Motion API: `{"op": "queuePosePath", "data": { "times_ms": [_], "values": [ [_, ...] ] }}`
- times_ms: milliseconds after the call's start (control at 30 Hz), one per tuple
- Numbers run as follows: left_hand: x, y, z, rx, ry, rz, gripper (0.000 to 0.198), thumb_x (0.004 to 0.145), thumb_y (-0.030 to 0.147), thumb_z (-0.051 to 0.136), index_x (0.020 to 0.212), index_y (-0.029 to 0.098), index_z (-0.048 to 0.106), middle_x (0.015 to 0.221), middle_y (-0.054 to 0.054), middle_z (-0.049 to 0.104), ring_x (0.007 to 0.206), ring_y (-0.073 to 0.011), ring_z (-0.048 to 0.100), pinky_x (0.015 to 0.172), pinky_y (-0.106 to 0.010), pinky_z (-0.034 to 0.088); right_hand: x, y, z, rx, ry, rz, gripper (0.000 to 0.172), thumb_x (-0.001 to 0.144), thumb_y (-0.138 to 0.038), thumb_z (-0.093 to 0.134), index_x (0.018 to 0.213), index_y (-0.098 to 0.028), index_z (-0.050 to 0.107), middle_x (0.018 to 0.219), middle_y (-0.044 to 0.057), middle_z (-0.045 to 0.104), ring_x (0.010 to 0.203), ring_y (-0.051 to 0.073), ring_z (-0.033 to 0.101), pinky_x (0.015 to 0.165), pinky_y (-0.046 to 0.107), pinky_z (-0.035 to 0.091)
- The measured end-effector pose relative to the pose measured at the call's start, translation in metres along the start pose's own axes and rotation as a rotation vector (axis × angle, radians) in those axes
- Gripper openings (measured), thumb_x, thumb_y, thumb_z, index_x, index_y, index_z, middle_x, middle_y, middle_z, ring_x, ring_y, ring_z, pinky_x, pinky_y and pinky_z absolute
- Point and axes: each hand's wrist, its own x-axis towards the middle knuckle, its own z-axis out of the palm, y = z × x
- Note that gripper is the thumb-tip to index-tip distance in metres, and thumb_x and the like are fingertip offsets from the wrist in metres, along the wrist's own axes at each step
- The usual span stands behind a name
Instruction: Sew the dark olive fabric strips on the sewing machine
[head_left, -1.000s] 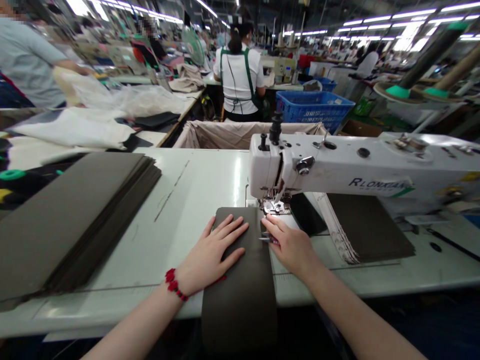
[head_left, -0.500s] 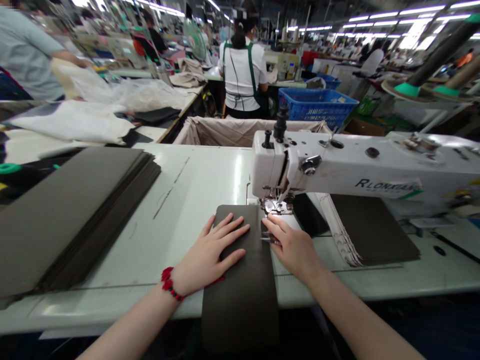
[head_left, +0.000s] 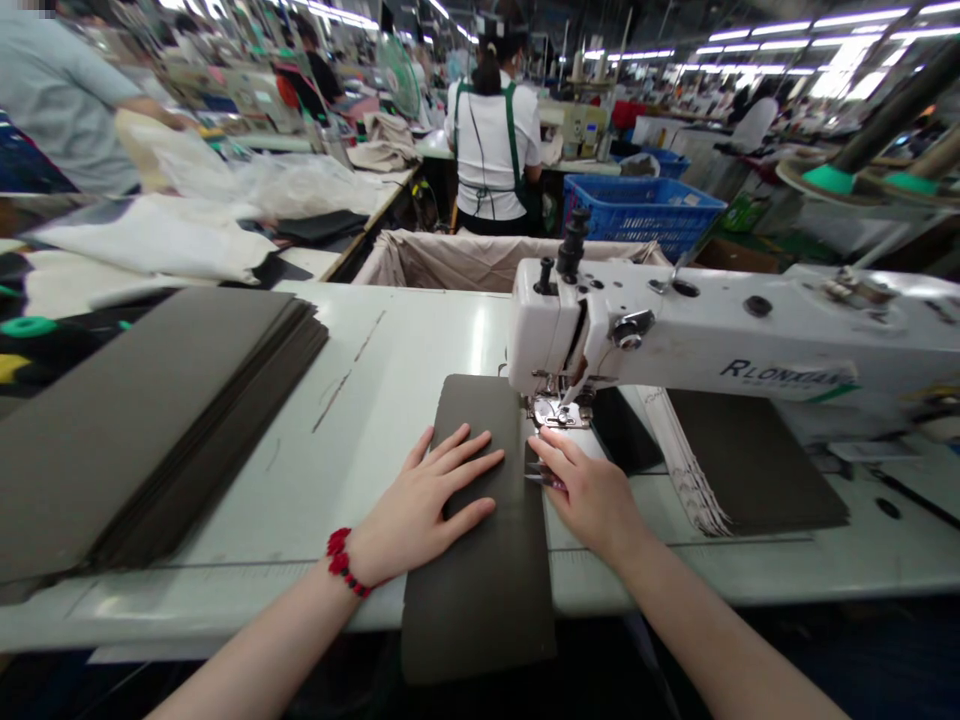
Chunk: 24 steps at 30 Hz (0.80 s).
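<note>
The dark panel (head_left: 480, 600) has slid away from me, its far end now past the presser foot (head_left: 556, 414), which I read at 1 o'clock from the panel's middle. The left hand (head_left: 427, 490) lies flat and open on it. The right hand (head_left: 592, 495) curls at its edge over a small metal item (head_left: 541, 480); I cannot tell whether it grips. Stacked panels (head_left: 150, 420) lie at 9 o'clock.

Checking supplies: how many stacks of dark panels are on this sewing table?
2. One stack lies on the left of the table; the other lies right, beneath the sewing machine's arm. A single panel lies between them. The arm may hide more.
</note>
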Motion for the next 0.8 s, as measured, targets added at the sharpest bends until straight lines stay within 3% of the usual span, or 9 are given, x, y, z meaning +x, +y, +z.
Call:
{"op": "queuePosePath", "data": {
  "times_ms": [800],
  "values": [
    [-0.0001,0.0001,0.0,-0.005,0.025,0.007,0.054,0.094,0.043,0.05,0.146,0.037,0.036,0.153,0.001,0.033,0.143,-0.0281,0.025,0.117,-0.054,0.012,0.0007,0.0005,0.0015,-0.003,-0.004,-0.004,0.051,0.091,-0.022,0.048,0.141,-0.03,0.044,0.149,0.002,0.04,0.107,0.021,0.062,0.088,0.034,0.05]
  ]
}}
